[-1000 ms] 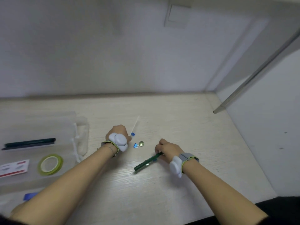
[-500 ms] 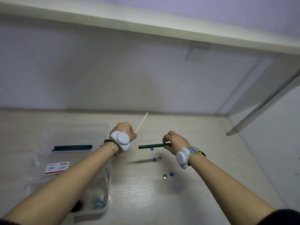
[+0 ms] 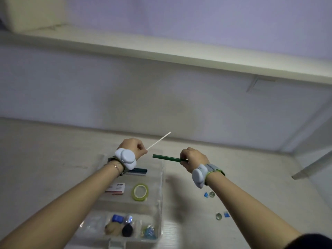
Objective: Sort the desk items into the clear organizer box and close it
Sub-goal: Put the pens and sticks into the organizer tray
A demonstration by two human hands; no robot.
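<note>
The clear organizer box (image 3: 159, 178) now lies under the raised hands; left hand (image 3: 132, 147) pinches a white stick (image 3: 159, 140); right hand (image 3: 193, 159) grips a green pencil (image 3: 166, 157).

Dim cool light, soft blur throughout, wide-angle bending at edges

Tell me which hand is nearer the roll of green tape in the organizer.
Left. The left hand is raised above the organizer box holding the green tape; the right hand is raised off to its right.
</note>
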